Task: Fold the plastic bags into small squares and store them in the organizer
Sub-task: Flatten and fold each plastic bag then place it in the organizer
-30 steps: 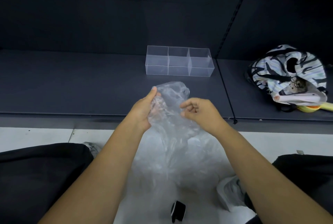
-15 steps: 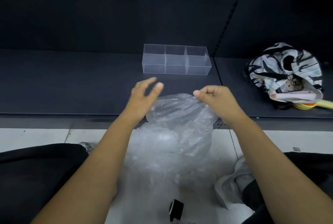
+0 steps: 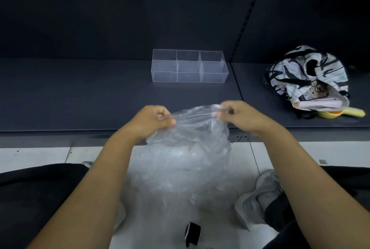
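Both hands have closed on the bag since half a second ago, when the left was spread open. Now the left hand [image 3: 155, 120] and right hand [image 3: 237, 115] are each pinching the top edge of the crumpled clear plastic bag [image 3: 192, 128], stretching it taut between them above a heap of clear plastic bags [image 3: 180, 178] lying on the white floor. Beyond, the clear three-compartment plastic organizer [image 3: 189, 66] is sitting on the dark grey shelf [image 3: 80, 96], with a black-and-white patterned fabric bag [image 3: 306, 78] lying well to its right.

Clear bag [image 3: 190, 128], black-striped white tote [image 3: 306, 76]
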The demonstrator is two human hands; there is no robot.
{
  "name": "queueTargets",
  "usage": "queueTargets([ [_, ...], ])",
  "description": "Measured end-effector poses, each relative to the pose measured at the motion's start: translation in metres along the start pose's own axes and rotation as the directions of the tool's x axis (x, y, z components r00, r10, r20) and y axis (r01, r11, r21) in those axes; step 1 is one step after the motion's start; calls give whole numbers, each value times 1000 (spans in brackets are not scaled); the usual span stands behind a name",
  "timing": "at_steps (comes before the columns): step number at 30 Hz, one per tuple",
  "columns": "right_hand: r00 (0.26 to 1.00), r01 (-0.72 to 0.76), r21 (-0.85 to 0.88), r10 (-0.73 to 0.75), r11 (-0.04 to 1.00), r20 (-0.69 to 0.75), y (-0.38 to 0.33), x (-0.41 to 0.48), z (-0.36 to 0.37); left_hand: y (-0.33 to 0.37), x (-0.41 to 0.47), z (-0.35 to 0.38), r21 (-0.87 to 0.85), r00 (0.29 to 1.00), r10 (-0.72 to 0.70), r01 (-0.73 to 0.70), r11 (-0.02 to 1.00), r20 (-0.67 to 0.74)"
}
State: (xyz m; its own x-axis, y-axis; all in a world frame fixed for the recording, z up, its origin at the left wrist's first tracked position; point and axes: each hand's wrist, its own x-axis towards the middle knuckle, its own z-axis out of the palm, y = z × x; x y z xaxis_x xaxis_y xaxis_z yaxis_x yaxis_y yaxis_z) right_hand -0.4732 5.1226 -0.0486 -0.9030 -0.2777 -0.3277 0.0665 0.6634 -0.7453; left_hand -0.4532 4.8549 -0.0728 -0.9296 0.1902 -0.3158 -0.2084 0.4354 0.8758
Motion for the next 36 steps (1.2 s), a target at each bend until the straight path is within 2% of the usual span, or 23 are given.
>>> queueTargets([
  [4,989,76,204,-48,976,-141,-10,2,20,1,-1,-9,302,962,-195,131,944,191],
  [6,983,134,249,-97,959,-154,-18,2,30,8,-1,-6,258,934,-207,132,957,290],
  [7,980,164,267,-127,950,-152,-22,3,35,13,-1,-2,159,943,-146,102,982,299],
  [10,977,208,310,-180,928,-117,-31,5,46,25,3,16,-193,978,64,-24,981,200],
  [12,979,199,328,-173,924,-106,-31,7,48,28,5,24,-293,995,71,-45,955,77],
  [14,987,155,321,-136,934,-83,-27,6,43,23,8,25,-352,997,-3,-27,935,-83],
  [16,997,47,379,-69,924,46,-14,3,34,13,11,20,-406,976,-101,15,914,-191],
  [19,966,-69,497,-66,865,249,10,-3,24,-3,15,8,-491,941,-224,75,868,-253],
  [24,922,-68,530,-150,845,356,30,-3,40,-23,19,-2,-675,880,-368,77,734,-300],
  [27,931,-92,530,-115,843,346,30,1,59,-32,23,-4,-708,840,-416,56,704,-348],
  [32,988,-127,577,54,807,143,35,9,96,-39,27,-5,-727,822,-449,63,684,-351],
  [36,974,-215,609,117,764,196,54,9,83,-46,26,-16,-747,796,-497,87,660,-346],
])
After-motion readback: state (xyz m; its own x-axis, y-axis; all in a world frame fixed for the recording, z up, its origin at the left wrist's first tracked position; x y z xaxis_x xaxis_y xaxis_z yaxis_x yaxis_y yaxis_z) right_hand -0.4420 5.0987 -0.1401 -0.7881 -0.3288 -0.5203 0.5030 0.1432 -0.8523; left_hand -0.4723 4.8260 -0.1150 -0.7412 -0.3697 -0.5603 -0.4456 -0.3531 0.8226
